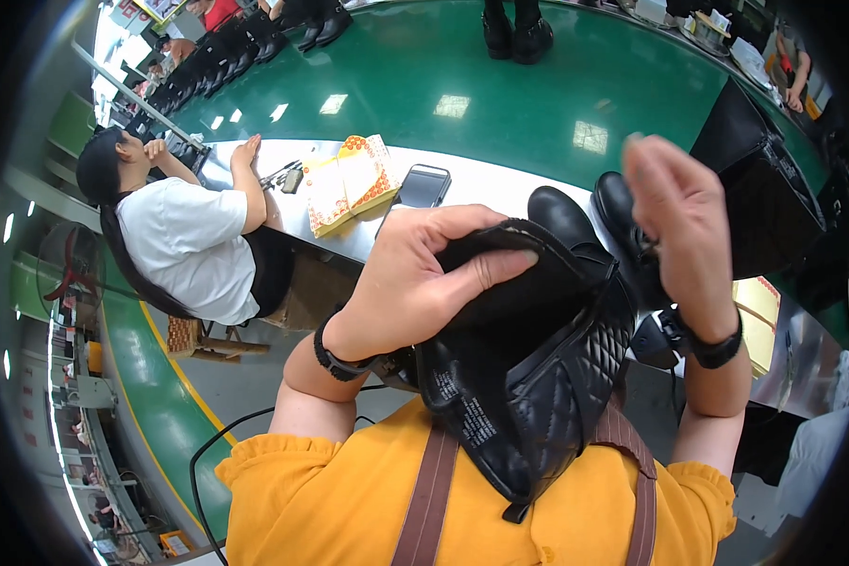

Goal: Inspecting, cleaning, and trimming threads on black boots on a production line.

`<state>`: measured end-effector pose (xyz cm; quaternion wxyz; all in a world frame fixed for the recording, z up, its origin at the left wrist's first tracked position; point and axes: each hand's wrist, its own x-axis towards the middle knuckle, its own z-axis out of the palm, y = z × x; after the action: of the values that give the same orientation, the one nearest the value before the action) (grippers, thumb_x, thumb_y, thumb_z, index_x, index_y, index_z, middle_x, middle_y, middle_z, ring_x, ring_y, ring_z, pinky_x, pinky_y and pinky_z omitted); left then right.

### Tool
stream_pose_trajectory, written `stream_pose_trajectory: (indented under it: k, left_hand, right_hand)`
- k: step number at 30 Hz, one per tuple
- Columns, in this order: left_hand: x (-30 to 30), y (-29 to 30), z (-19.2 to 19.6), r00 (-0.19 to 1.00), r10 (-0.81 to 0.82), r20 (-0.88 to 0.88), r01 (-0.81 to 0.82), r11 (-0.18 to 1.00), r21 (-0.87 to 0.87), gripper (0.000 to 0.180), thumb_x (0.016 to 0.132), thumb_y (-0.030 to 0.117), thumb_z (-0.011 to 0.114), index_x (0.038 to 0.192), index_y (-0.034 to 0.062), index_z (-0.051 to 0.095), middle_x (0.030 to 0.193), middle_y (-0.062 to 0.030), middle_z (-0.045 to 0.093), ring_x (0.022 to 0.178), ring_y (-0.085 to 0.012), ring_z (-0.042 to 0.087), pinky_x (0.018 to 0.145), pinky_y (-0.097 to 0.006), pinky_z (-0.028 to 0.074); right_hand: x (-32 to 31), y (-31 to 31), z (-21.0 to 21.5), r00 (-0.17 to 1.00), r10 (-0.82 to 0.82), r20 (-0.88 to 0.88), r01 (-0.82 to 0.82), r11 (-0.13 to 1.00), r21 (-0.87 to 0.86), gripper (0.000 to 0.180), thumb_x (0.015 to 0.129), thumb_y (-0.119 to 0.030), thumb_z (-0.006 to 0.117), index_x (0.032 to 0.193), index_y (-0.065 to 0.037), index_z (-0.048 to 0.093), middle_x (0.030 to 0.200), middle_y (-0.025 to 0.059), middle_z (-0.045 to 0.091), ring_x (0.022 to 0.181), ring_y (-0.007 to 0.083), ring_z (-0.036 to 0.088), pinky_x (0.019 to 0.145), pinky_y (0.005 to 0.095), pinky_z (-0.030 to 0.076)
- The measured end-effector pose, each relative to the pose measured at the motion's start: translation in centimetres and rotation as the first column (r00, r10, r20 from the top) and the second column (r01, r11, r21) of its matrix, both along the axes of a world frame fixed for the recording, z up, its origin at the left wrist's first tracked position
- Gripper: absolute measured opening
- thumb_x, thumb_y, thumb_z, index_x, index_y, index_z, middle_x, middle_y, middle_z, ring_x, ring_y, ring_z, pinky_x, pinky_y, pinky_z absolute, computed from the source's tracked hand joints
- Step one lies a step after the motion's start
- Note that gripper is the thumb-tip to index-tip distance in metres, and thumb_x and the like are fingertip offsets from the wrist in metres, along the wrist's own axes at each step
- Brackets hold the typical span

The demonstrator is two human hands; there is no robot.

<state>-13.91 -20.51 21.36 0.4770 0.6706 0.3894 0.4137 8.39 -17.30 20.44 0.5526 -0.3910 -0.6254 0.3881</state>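
Observation:
My left hand (424, 278) grips the open top edge of a black ankle boot (538, 368), thumb laid over the rim. The boot has a quilted side panel and a zip, and its toe points away from me toward the table. My right hand (681, 217) is raised above and to the right of the boot, fingers loosely bent and blurred, holding nothing that I can see. A second black boot (623, 212) lies on the table just behind the right hand. Both wrists carry dark bands.
A pale worktable (481, 184) runs along a green conveyor belt (500, 85). On the table lie yellow-orange cardboard boxes (349, 179) and a dark phone (423, 185). A seated person in a white shirt (184, 245) is at the left. More black boots (517, 33) stand on the belt.

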Motion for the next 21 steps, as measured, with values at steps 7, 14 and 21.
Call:
stream_pose_trajectory:
  k: [7, 14, 21]
  left_hand:
    - [-0.3, 0.1, -0.4, 1.0, 0.019, 0.01, -0.019, 0.999, 0.027, 0.012, 0.08, -0.002, 0.072, 0.091, -0.0038, 0.068, 0.084, -0.0014, 0.066, 0.077, -0.0066, 0.058, 0.07, -0.021, 0.046]
    - [-0.1, 0.2, -0.6, 0.998, 0.04, -0.042, -0.033, 0.987, 0.159, 0.01, 0.08, -0.001, 0.072, 0.089, -0.0031, 0.067, 0.082, -0.0012, 0.064, 0.074, -0.0068, 0.056, 0.068, -0.021, 0.044]
    - [-0.2, 0.1, -0.8, 0.999, 0.037, -0.025, -0.033, 0.988, 0.154, 0.01, 0.079, -0.001, 0.072, 0.088, -0.0025, 0.067, 0.079, -0.002, 0.064, 0.072, -0.0079, 0.056, 0.067, -0.022, 0.044]
  right_hand:
    - [-0.4, -2.6, 0.1, 0.914, -0.013, 0.405, -0.049, 0.989, 0.142, 0.035, 0.082, -0.023, 0.075, 0.068, -0.001, 0.051, 0.053, 0.0021, 0.035, 0.048, 0.0074, 0.031, 0.043, 0.0256, 0.025]
    - [-0.2, -3.2, 0.1, 0.881, -0.032, 0.473, -0.042, 0.989, 0.144, 0.035, 0.08, -0.023, 0.076, 0.067, -0.001, 0.052, 0.052, 0.0071, 0.038, 0.043, 0.014, 0.035, 0.042, 0.0268, 0.028]
    - [-0.2, -3.2, 0.3, 0.851, -0.077, 0.519, -0.05, 0.973, 0.226, 0.036, 0.079, -0.024, 0.077, 0.067, -0.001, 0.051, 0.053, 0.0089, 0.04, 0.042, 0.0142, 0.037, 0.041, 0.027, 0.03]
